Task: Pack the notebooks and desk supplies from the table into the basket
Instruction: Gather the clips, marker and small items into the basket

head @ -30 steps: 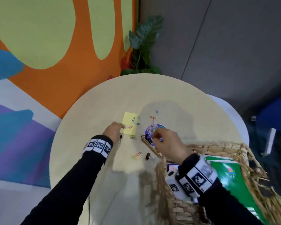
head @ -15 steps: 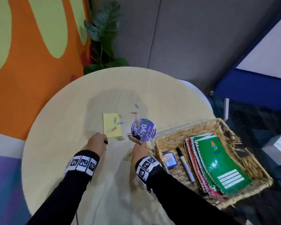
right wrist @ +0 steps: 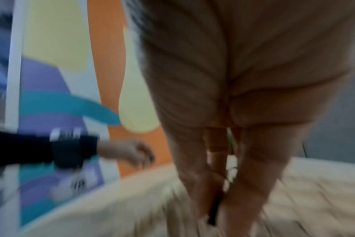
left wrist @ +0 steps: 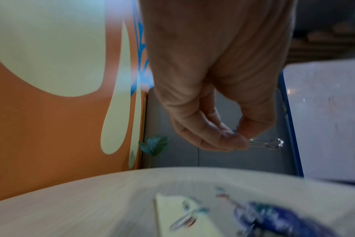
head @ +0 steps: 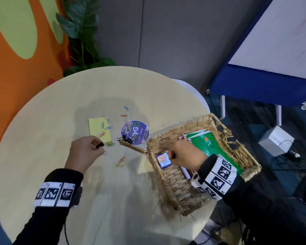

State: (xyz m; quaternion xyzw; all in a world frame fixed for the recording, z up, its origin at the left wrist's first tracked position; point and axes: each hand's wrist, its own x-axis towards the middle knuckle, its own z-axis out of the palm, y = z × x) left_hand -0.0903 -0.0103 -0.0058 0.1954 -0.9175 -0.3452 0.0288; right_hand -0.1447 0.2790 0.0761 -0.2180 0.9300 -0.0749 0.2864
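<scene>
The round table [head: 42, 138] carried everything, and the wicker basket [head: 168, 183] sat at its right edge, its long axis running from near the person toward the far right. Inside the basket, along its right side, lay the green notebook [head: 210, 144] on a stack, lengthwise with the basket. The right hand [head: 185, 154] was down inside the basket, fingers curled and pinching a small dark thing — too blurred in the wrist view to name — just beside a small blue card box [head: 163, 160] on the basket floor. Left of the basket, the left hand [head: 85, 151] hovered over the table with fingers curled, pinching a black binder clip [head: 99, 145]; its wire handles showed past the fingertips [left wrist: 233, 141] in the left wrist view. Just beyond that hand lay the yellow sticky-note pad [head: 97, 129] with paper clips [head: 108, 128] on and around it. Between pad and basket sat a round purple sticker [head: 135, 131], and a brown pen [head: 132, 146] lay below it, pointing at the basket's near-left corner. Two more clips [head: 120, 161] lay nearer the person.
</scene>
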